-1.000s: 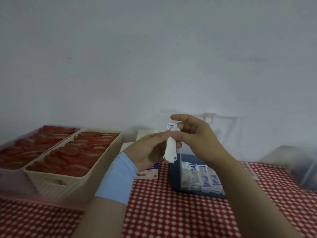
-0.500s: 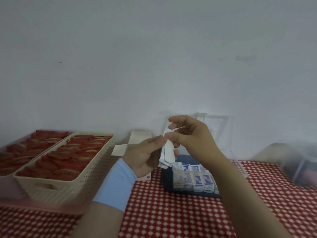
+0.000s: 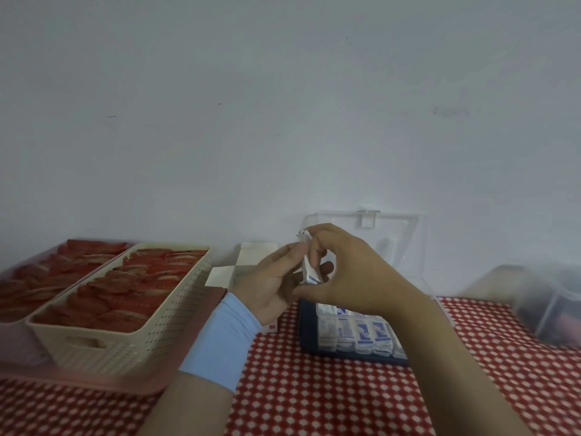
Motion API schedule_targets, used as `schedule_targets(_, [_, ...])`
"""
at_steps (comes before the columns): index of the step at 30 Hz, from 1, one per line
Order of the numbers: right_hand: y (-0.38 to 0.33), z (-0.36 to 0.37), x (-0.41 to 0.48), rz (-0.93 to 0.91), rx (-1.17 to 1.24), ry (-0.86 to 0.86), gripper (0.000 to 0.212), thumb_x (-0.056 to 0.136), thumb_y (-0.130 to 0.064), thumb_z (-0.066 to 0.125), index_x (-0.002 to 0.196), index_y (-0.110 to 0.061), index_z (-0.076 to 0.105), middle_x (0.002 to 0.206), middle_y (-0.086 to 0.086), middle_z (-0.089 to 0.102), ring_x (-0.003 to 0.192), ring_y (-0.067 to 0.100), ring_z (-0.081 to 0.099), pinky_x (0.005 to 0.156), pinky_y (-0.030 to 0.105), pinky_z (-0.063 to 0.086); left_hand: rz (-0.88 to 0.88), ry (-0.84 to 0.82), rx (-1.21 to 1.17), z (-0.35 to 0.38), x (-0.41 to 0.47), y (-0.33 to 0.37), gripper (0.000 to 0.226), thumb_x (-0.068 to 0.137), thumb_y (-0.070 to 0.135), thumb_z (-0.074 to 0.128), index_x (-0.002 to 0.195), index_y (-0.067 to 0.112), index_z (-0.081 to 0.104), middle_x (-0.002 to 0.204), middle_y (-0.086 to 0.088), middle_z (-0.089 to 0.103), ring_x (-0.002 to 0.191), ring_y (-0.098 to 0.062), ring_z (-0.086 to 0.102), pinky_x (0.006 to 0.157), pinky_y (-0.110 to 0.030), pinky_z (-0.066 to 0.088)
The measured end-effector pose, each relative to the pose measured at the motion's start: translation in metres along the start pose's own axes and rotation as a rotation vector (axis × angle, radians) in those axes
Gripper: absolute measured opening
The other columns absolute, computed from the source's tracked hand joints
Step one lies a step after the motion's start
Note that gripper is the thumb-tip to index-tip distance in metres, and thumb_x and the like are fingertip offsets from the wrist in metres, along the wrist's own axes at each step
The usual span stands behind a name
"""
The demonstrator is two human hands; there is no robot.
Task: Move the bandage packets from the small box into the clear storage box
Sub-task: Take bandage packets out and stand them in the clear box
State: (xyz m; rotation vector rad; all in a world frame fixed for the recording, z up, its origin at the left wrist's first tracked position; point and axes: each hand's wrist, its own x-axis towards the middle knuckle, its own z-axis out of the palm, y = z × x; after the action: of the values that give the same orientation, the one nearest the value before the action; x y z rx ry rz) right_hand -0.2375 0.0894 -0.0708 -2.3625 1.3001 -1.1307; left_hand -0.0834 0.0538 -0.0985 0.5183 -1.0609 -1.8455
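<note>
Both hands hold a small stack of white-and-blue bandage packets [image 3: 309,269] up in front of me. My left hand [image 3: 270,278], with a light blue wristband, pinches the stack from the left. My right hand [image 3: 352,272] pinches it at top and bottom from the right. Below my right hand lies the clear storage box [image 3: 308,335] with a dark blue base, a row of packets standing in it, its clear lid [image 3: 402,234] up against the wall. The small white box [image 3: 248,265] stands open behind my left hand, partly hidden.
Two cream baskets [image 3: 132,344] filled with red packets sit on a pink tray [image 3: 94,379] at the left. A blurred clear container [image 3: 547,303] stands at the right edge. A red-and-white checked cloth [image 3: 330,398] covers the table.
My hands have shifted slightly right and down with the packets. My right hand's fingers have closed tighter round the stack's top and bottom.
</note>
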Motion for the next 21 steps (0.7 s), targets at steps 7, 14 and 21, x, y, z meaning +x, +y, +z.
schedule_targets(7, [0.0032,0.0045,-0.0001,-0.077,0.032,0.011,0.030,0.068,-0.019,0.080,0.075,-0.021,0.050,0.095,-0.008,0.057,0.084,0.014,0.062,0.075,0.025,0.053,0.023,0.016,-0.021,-0.0016,0.0044,-0.0049,0.037,0.081,0.027,0.063,0.109,0.004,0.067,0.099,-0.013,0.071,0.090,-0.022,0.073,0.075,-0.032,0.061])
schedule_targets(14, [0.0064,0.0018,-0.0012,-0.062,0.028,0.013,0.031,0.068,-0.012,0.082,0.077,-0.022,0.054,0.100,-0.011,0.055,0.090,0.008,0.061,0.073,0.011,0.048,0.015,0.002,-0.055,-0.0020,0.0045,-0.0077,0.044,0.081,0.026,0.063,0.119,0.002,0.065,0.110,-0.015,0.070,0.096,-0.026,0.072,0.079,-0.035,0.061])
schedule_targets(21, [0.0058,0.0009,-0.0019,0.000,0.084,-0.014,0.037,0.064,-0.020,0.088,0.081,-0.020,0.055,0.102,-0.014,0.056,0.093,0.004,0.061,0.073,0.013,0.049,-0.004,-0.039,-0.025,-0.0020,0.0014,-0.0046,0.033,0.080,0.021,0.063,0.107,0.002,0.066,0.103,-0.012,0.073,0.086,-0.024,0.073,0.075,-0.036,0.062])
